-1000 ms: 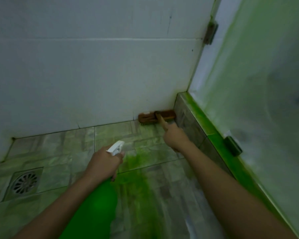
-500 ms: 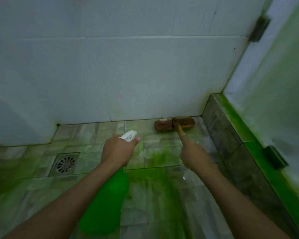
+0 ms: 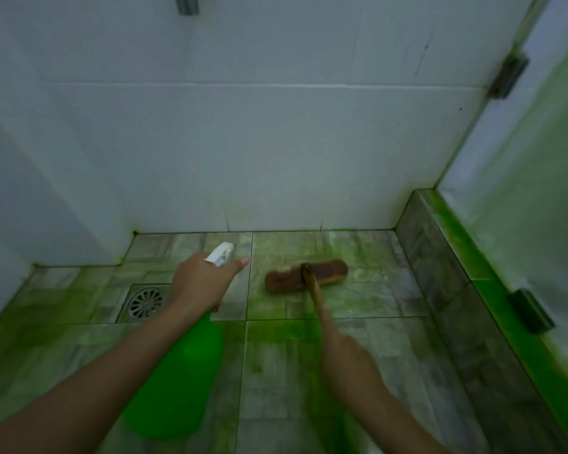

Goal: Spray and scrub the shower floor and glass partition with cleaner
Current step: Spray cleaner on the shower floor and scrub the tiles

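Note:
My left hand (image 3: 200,283) grips the neck of a green spray bottle (image 3: 181,375) with a white trigger head (image 3: 220,253); its nozzle points at the floor near the back wall. My right hand (image 3: 348,358) holds the wooden handle (image 3: 315,296) of a brown scrub brush (image 3: 305,275). The brush head lies flat on the grey tiled shower floor (image 3: 358,299), which is streaked with green cleaner. The glass partition (image 3: 532,198) stands on the right, filmed with green.
A round metal floor drain (image 3: 144,302) sits left of my left hand. A low tiled curb (image 3: 440,267) runs under the glass, with dark metal clamps (image 3: 532,311) on it. White tiled walls close the back and left.
The brush head has been drawn back from the wall and left, away from the corner by the curb. My view has swung left and up, showing more of the floor and drain.

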